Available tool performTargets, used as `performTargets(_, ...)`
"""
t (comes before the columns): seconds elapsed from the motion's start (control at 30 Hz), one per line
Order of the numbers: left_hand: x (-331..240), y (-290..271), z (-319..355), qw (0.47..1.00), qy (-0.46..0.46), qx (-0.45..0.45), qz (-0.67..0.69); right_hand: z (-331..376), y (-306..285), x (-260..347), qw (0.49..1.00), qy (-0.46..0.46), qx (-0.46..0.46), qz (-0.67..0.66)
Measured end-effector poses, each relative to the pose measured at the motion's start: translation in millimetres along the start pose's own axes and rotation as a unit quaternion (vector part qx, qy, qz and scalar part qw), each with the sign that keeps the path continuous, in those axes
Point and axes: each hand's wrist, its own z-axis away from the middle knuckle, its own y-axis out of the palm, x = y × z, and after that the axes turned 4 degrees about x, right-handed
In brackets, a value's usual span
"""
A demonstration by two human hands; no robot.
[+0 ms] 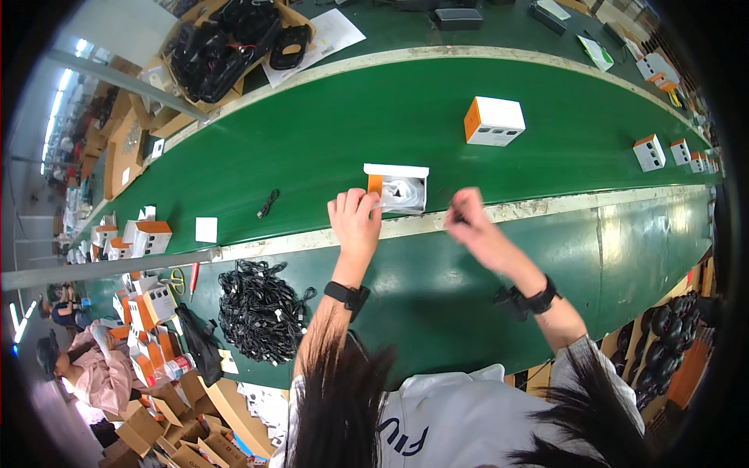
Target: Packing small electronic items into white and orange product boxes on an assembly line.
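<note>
An opened white and orange box [426,204] lies on the green conveyor belt, with a clear plastic-wrapped item [399,192] inside. At its orange end, my left hand [356,224] grips the edge with curled fingers. To the right of this box, my right hand [470,221] is raised and closed round a small black thing, partly hidden and blurred, perhaps a coiled cable. A large heap of black cables [261,313] lies on the table, left of my left forearm. One single coiled black cable [268,203] rests on the belt farther left.
A closed white and orange box [495,122] stands farther back on the belt; several more boxes [649,153] line its right end. A metal bar [109,275] crosses at left, near scissors [177,280]. A carton of black pouches [226,51] sits behind. A person [97,366] sits at far left.
</note>
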Motion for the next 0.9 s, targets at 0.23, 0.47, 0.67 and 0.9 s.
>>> performTargets(0.23, -14, -13, -20, 0.971, 0.214, 0.079, -0.067, -36, 35, 24, 0.978, -0.148, -0.042, 0.143)
performTargets(0.47, -42, 12, -48, 0.896, 0.231, 0.303, -0.227, -59, 10, 17, 0.962, -0.095, -0.055, 0.251)
performTargets(0.67, -63, 31, -71, 0.949, 0.112, 0.268, -0.126, -60, -26, 7, 0.956, -0.146, -0.069, 0.246)
performTargets(0.9, -71, 12, -67, 0.888, -0.118, 0.389, 0.216, -58, -41, -10, 0.945, -0.132, -0.082, 0.289)
